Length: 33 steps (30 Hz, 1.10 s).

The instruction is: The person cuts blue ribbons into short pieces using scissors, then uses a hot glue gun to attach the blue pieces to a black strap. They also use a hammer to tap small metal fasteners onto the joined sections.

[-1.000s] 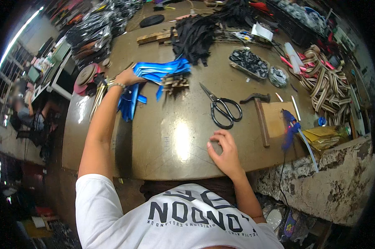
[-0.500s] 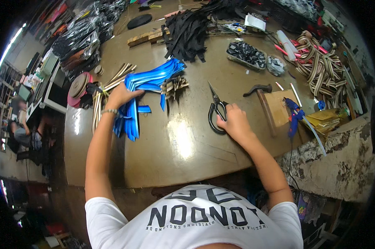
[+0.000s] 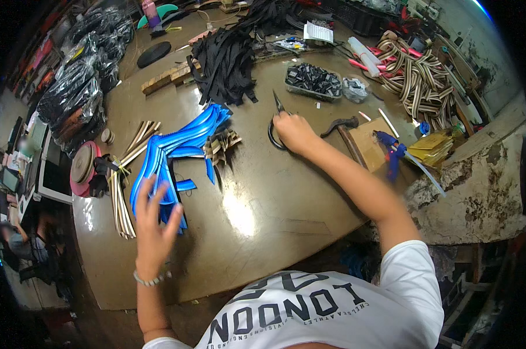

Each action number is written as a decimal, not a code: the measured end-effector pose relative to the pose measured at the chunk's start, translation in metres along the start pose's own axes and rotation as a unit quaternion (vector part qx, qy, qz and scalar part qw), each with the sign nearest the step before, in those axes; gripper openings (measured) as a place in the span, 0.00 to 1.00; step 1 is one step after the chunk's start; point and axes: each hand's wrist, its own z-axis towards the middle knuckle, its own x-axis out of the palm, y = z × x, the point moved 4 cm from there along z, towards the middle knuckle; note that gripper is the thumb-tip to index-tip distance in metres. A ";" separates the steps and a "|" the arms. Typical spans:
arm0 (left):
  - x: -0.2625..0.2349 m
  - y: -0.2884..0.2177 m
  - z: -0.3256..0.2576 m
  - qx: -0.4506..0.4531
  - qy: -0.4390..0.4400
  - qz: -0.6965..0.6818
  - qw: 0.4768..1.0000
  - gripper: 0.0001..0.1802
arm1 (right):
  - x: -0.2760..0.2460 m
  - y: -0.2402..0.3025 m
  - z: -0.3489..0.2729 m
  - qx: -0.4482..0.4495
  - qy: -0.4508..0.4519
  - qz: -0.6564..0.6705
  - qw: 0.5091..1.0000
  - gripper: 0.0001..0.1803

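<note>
A fanned pile of blue straps [image 3: 175,152] lies on the brown worktable [image 3: 274,209]. My left hand [image 3: 153,224] hovers over the pile's near end with fingers spread, touching or just above the straps; it holds nothing. My right hand [image 3: 293,132] reaches forward and closes on the black handles of the scissors [image 3: 276,119], whose blades point away from me. A small bundle of striped strap pieces [image 3: 223,144] lies between the blue pile and the scissors.
A hammer [image 3: 347,135] and wooden block [image 3: 372,144] sit right of the scissors, with a blue tool [image 3: 391,152] beyond. Black straps [image 3: 225,61], a tray of buckles [image 3: 314,80], striped webbing [image 3: 417,78] and cream strips [image 3: 123,180] ring the table. Another person [image 3: 21,241] sits far left.
My right hand went forward from the table's near edge to the scissors and closed on their handles. My left hand slid back along the blue straps toward me and opened.
</note>
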 end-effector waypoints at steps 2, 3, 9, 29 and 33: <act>0.004 -0.023 -0.025 0.031 0.069 -0.070 0.995 0.18 | 0.001 0.001 0.012 0.028 -0.027 -0.009 0.999 0.09; 0.007 -0.032 -0.035 0.036 0.099 -0.107 0.989 0.15 | -0.007 0.004 0.011 0.037 -0.102 -0.010 0.994 0.10; 0.016 -0.062 -0.075 0.064 0.179 -0.299 0.935 0.10 | -0.031 0.042 -0.091 -0.016 -0.190 0.143 0.971 0.09; 0.064 -0.037 -0.103 -0.002 0.502 -0.507 0.701 0.07 | -0.051 0.018 -0.196 0.202 -0.224 -0.008 0.953 0.09; 0.065 -0.035 -0.109 -0.010 0.525 -0.483 0.701 0.07 | -0.053 0.021 -0.198 0.201 -0.241 0.003 0.949 0.08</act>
